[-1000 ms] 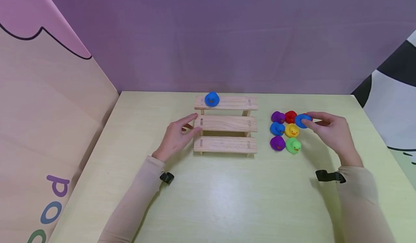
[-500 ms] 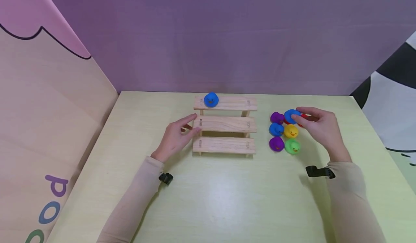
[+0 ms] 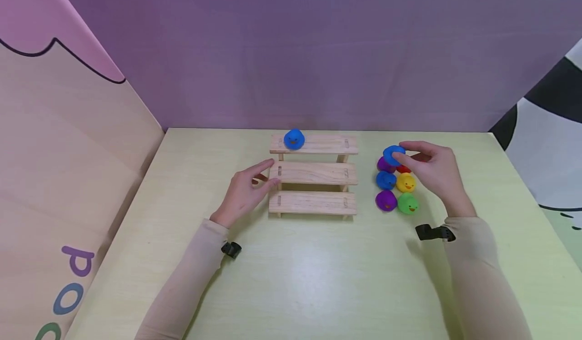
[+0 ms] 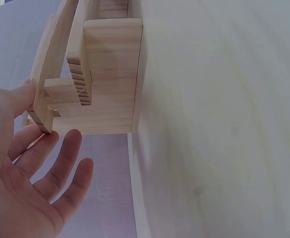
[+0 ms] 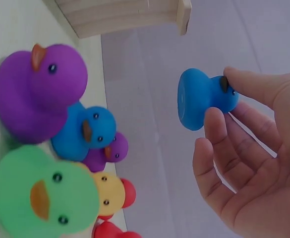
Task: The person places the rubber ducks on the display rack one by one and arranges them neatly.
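Observation:
A three-step wooden stand is on the table. My left hand pinches the left end of its middle step; in the left wrist view the thumb lies on one side of the board and the index finger on the other. One blue rubber duck sits at the left of the top step. Between thumb and fingers, my right hand holds another blue rubber duck by its head, base facing away from the palm. It is raised above the duck group and overlaps a purple duck in the head view.
Right of the stand, loose rubber ducks cluster on the table: a purple duck, a green duck, a blue duck, a yellow duck and red ones. A purple backdrop rises behind the table.
My right hand has carried the blue duck leftward and slightly farther back, from the right side of the group to over its back left. The left hand keeps its hold on the stand.

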{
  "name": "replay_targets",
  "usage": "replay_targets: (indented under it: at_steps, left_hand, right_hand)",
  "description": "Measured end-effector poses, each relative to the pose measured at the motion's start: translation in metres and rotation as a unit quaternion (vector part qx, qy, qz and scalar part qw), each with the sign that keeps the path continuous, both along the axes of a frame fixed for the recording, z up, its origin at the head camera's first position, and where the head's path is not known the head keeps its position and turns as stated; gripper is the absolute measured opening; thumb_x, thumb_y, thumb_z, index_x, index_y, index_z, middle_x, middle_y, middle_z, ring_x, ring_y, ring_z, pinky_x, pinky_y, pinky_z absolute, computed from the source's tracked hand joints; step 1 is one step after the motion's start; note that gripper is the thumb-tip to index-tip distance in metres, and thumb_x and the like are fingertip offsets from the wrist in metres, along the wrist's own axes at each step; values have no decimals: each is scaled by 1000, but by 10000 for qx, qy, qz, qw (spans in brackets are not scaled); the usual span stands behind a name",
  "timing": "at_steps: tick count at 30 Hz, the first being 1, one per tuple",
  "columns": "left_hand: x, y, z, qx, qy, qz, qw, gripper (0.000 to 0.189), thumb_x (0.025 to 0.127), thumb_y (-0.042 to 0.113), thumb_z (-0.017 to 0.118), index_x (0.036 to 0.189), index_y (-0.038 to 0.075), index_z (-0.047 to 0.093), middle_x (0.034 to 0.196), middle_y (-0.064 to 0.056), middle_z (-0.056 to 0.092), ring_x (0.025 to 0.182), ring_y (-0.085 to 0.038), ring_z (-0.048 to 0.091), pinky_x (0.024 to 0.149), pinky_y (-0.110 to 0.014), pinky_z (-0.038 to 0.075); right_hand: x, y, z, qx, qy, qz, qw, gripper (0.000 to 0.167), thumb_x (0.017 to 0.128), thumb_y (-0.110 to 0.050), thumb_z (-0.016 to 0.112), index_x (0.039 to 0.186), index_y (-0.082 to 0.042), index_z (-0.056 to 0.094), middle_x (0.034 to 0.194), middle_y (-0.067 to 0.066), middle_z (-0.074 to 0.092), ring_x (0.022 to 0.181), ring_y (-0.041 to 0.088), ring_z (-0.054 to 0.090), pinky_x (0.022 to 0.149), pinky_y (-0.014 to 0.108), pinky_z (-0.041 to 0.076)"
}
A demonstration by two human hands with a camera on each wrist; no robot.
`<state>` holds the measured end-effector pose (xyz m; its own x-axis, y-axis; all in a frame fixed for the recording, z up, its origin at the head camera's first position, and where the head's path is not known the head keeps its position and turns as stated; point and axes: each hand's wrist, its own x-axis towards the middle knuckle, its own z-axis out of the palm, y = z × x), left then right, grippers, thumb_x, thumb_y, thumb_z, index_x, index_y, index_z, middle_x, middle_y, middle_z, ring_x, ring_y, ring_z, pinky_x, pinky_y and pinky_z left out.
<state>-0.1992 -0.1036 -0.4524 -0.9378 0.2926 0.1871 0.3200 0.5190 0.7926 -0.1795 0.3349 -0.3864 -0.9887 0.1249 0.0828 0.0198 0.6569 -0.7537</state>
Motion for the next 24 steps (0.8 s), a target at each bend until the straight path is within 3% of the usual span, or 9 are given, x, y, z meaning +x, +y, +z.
replay_targets:
  at_steps: [12,18,24]
  left_hand:
    - [-2,-2,1,11,20,-51,10000,57,102,36,74,154,19,59,155,-3,62,109,-23,74,98,-45,62]
    - [-1,-1,0,39,25,-61,10000,56,103,35,74,154,17,59,156,-4,61,109,-24,75,98,-44,62]
    - [-1,0,3,2,75,-75,9999,57,103,34,74,154,16,59,156,-5,61,109,-25,75,97,-44,62]
  right_hand:
    - [-5,-24,7,-50,257,174,9995,55,98,-54,73,138,-16,72,98,-32,67,83,3,70,64,20,54]
    - [-9,-34,9,-44,252,171,9995,55,97,-57,74,136,-18,73,104,-16,76,80,-1,68,64,23,55]
    - [-11,-42,13,98,292,208,9993,54,97,-56,73,136,-19,74,124,5,77,86,-3,65,67,20,53]
